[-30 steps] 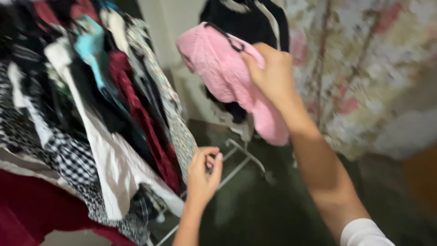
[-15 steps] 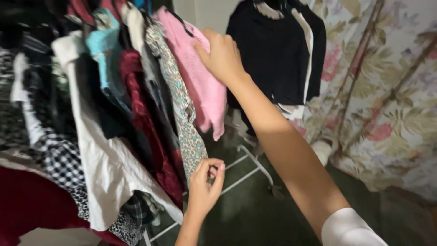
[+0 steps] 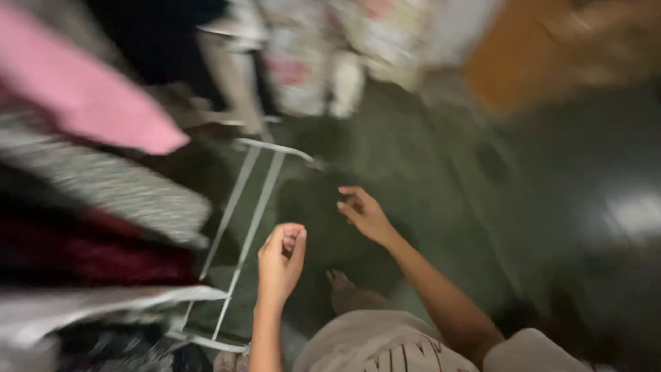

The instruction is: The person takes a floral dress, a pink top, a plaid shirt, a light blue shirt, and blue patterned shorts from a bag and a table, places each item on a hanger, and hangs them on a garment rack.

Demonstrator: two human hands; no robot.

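Left hand: the left hand (image 3: 281, 260) is raised in front of the body, fingers curled loosely inward toward the palm; it looks empty, though the blur hides whether anything small sits between the fingertips.
Right hand: the right hand (image 3: 363, 213) reaches forward and down over the floor, fingers half spread and relaxed, holding nothing.
Between the hands: they are near each other but apart, the right a little farther from the body than the left.
White metal rack base: the thin white metal bars of a clothes rack base (image 3: 242, 217) run just to the left of the left hand, slanting away from the body; neither hand touches them.
Pink garment: a soft pink fabric garment (image 3: 89, 103) hangs well up and to the left of the left hand, well apart from both hands.
Speckled garment: a grey-and-white speckled cloth (image 3: 124, 193) hangs below the pink one, left of the left hand.
Dark red garment: a dark red cloth (image 3: 89, 251) lies lower still, left of the left hand.
Floor: a dark green floor (image 3: 441, 172) lies under and beyond the right hand.
Foot: a bare foot (image 3: 342, 288) stands below the right hand, close to the body.
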